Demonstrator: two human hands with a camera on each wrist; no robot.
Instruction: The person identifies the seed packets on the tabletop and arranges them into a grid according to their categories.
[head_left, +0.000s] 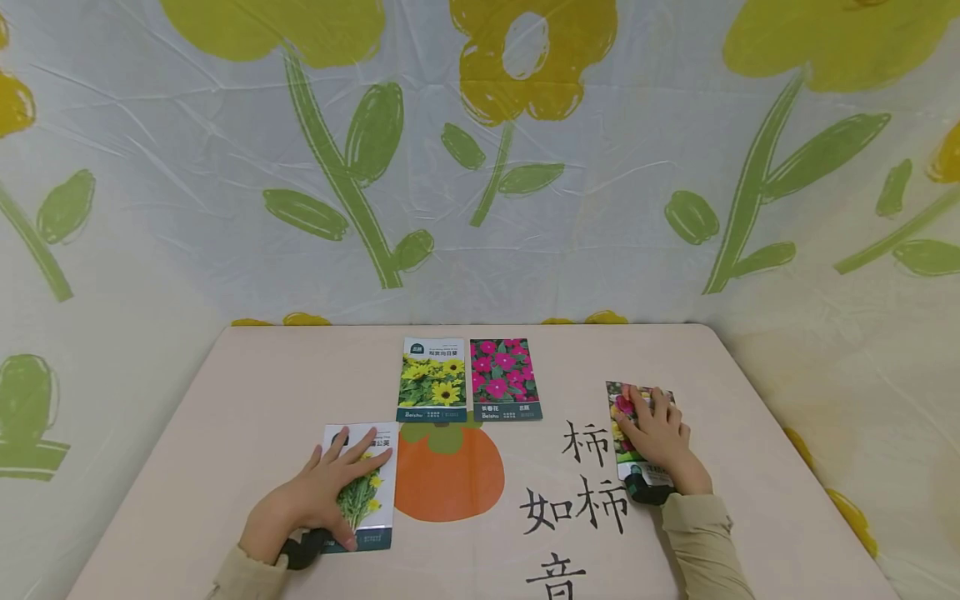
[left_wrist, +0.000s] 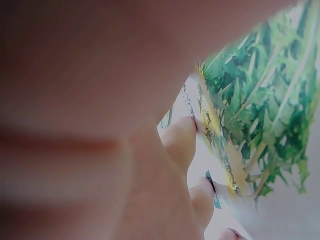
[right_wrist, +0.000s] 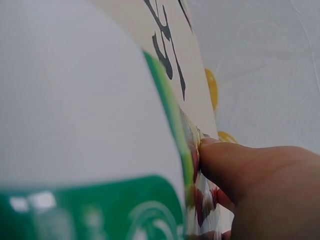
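Note:
My left hand (head_left: pixel 322 492) lies spread over a seed packet (head_left: pixel 365 500) showing yellow flowers and long green leaves, at the front left of the table. Its thumb reaches the packet's dark lower band. In the left wrist view the leafy picture (left_wrist: pixel 270 95) fills the right side, with fingers (left_wrist: pixel 180 142) at its printed top. Over at the right, my right hand (head_left: pixel 660 433) rests on another seed packet (head_left: pixel 626 450) with mixed colourful flowers, fingers pointing away. The right wrist view shows this packet's white and green lower part (right_wrist: pixel 90 125) close up, a fingertip touching its printed front.
Two more seed packets lie side by side at the back middle: yellow daisy-like flowers (head_left: pixel 431 379) and pink flowers (head_left: pixel 506 377). The tablecloth (head_left: pixel 450 567) carries a printed persimmon (head_left: pixel 450 479) and black characters (head_left: pixel 573 504). A flower-patterned curtain (head_left: pixel 585 250) surrounds the table.

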